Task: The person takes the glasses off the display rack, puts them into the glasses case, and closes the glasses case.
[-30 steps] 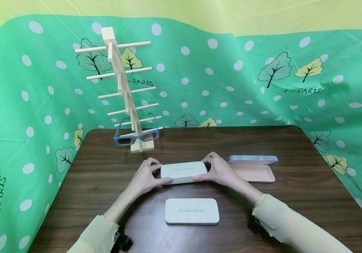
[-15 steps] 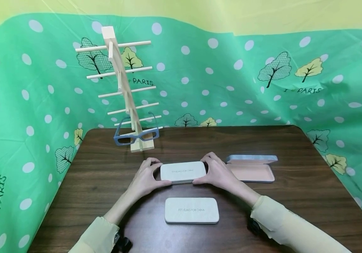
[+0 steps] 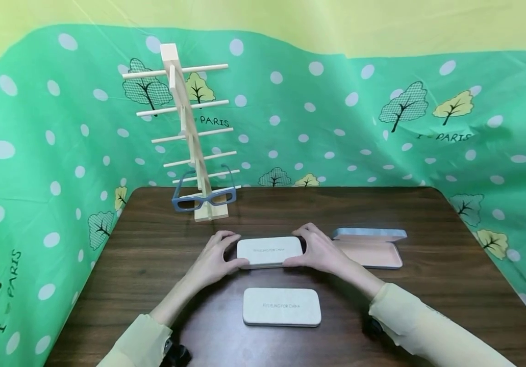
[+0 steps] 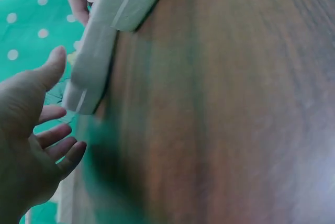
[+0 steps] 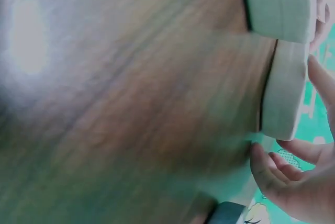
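In the head view a whitish glasses case (image 3: 269, 251), closed and lettered on its lid, lies between both hands. My right hand (image 3: 320, 250) holds its right end, thumb along the front edge and fingers around the back corner. My left hand (image 3: 211, 261) is at the left end; in the left wrist view a small gap shows between its spread thumb and fingers and the case (image 4: 94, 67). Nearer the person lies a second closed case (image 3: 282, 307) of the same look. In the right wrist view the right thumb (image 5: 320, 75) touches the far case (image 5: 285, 93).
An open glasses case (image 3: 368, 253), blue outside and pink inside, lies right of the right hand. A wooden glasses rack (image 3: 189, 122) stands at the back left, with blue-framed glasses (image 3: 205, 200) on its lowest pegs. Patterned green cloth (image 3: 318, 117) hangs behind the wooden table (image 3: 143, 285).
Since a second ago, the far case's lid has come down slightly; its front side looks thinner and its lettering clearer. The head view has shifted a little. Both hands stay beside the case.
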